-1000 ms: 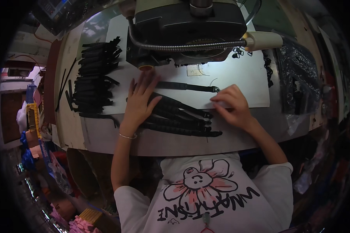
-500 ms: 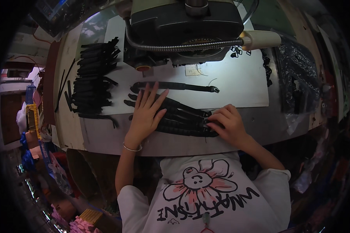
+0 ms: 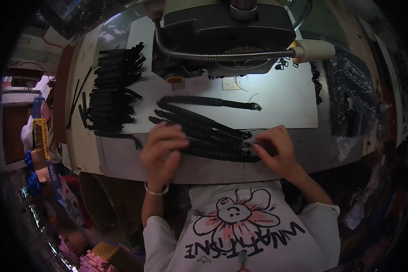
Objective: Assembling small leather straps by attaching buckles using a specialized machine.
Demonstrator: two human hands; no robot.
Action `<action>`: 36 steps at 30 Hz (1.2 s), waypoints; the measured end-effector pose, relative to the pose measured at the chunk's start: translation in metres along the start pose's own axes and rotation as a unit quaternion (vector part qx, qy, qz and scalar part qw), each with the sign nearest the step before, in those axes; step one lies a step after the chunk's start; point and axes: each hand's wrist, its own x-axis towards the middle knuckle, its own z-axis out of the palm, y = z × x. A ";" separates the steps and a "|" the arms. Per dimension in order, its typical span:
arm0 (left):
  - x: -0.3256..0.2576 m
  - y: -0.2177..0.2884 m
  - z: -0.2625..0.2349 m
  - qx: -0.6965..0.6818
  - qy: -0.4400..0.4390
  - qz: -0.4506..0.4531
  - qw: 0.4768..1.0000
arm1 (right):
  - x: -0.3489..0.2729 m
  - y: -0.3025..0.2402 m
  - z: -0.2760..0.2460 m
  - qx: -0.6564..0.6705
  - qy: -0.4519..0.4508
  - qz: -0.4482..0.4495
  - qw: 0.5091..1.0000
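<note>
Several black padded straps point(image 3: 199, 132) lie side by side on the metal table edge, small metal buckles at their right ends. One more black strap point(image 3: 195, 100) lies apart, farther back on the white sheet. My left hand point(image 3: 161, 147) is over the left part of the near straps, thumb apart from the loosely bent fingers; motion blurs its fingertips. Beside the buckle ends is my right hand point(image 3: 279, 149), fingers curved and the thumb and index tips apart, close to the nearest buckles. Nothing shows held in either hand.
A dark machine head point(image 3: 226, 34) with a flexible metal hose point(image 3: 222, 57) overhangs the white sheet point(image 3: 285, 106). Stacked black straps point(image 3: 113, 90) lie at left. Small black buckles point(image 3: 283, 63) are at the back right, near a clear plastic bag point(image 3: 351, 90).
My left hand has lifted and drawn back toward me from the straps, its spread fingers now bent. My right hand has shifted slightly right, off the buckles. The view has shifted a little.
</note>
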 end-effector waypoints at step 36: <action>-0.049 -0.012 0.030 0.231 -0.159 -0.108 0.954 | 0.087 -0.008 0.095 -0.151 -0.139 -0.144 0.968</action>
